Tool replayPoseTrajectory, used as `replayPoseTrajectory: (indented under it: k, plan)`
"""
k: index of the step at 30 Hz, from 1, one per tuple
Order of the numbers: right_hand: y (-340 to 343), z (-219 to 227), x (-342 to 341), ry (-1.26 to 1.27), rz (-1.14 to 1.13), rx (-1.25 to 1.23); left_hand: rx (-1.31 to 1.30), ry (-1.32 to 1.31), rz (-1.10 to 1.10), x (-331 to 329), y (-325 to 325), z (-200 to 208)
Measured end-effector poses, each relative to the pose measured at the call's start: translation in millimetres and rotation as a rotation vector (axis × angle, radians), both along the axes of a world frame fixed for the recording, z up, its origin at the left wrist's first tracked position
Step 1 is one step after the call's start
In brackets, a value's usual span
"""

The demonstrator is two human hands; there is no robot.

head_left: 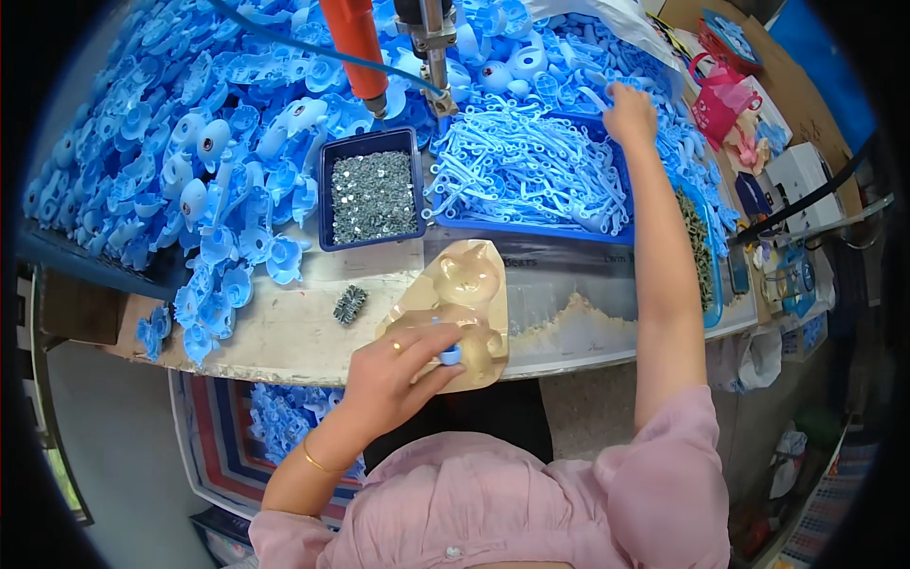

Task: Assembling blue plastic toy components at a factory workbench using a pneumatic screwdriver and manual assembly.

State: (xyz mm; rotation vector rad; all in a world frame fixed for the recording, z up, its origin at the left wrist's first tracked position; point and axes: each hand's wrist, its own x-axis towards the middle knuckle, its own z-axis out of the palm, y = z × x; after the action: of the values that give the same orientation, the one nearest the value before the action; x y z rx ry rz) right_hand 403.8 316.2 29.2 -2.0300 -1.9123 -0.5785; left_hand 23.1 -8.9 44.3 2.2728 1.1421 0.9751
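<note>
My left hand (403, 365), with a ring and a bangle, pinches a small light-blue plastic part (450, 355) between thumb and fingers. It hovers over the lower end of a yellowish translucent bear-shaped mould (469, 275) lying at the table's front edge. Stretched out to the far right, my right hand (630, 114) is at the heap of blue plastic pieces (559, 71). Its fingers are curled, and a pale blue plastic piece (595, 99) shows at the fingertips; the grip is partly hidden. Just below that hand is a blue tray (621, 180) of thin blue link-like parts (531, 171).
A dark blue bin (325, 194) holds many small screws (372, 196); a little pile of screws (350, 303) lies on the table. An orange power screwdriver (355, 43) hangs above. Blue shell pieces (218, 161) heap at left. A teal tray (713, 303) stands right of my forearm.
</note>
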Motion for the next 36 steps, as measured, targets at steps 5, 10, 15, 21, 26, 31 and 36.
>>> replayPoseTrajectory:
  k: [5, 10, 15, 21, 26, 31, 36]
  plan:
    - [-14, -8, 42, -0.039, 0.033, -0.086, -0.123, -0.048, 0.081, -14, -5, -10]
    - [-56, -9, 63, 0.271, 0.245, 0.032, -0.074, -0.034, 0.073, -14, -6, -15]
    - [-95, -14, 64, 0.257, 0.327, 0.14, -0.065, -0.01, 0.079, -15, -10, -20]
    - [-115, -17, 64, 0.714, 0.295, 0.059, -0.07, 0.024, 0.107, -22, -18, -22]
    - [-90, -46, 192, 0.66, -0.075, 0.31, -0.121, -0.002, 0.131, -23, -19, -18]
    - [-61, -47, 200, 0.466, -0.071, 0.015, -0.132, 0.01, 0.173, -23, -20, -17]
    - [-50, -44, 186, 0.48, -0.08, -0.053, -0.157, 0.0, 0.172, -19, -21, -17]
